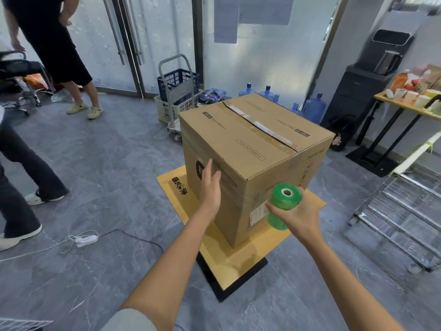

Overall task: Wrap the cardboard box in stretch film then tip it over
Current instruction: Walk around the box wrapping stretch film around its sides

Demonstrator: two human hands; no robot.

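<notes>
A large taped cardboard box [253, 144] stands upright on a flat cardboard sheet [241, 256] laid over a dark mat. Clear stretch film bands its upper sides. My left hand [210, 187] lies flat and open against the box's near-left face, fingers pointing up. My right hand [296, 216] grips a green roll of stretch film [284, 204], held upright close to the box's near corner, by a white label. The film between roll and box is too clear to make out.
Two people stand at the left near an office chair [19, 75]. A hand trolley with crates [177, 91] and water jugs [312, 108] sit behind the box. A table [405, 103] and wire racks [401, 216] lie at the right. A power strip with cable [86, 240] lies on the floor.
</notes>
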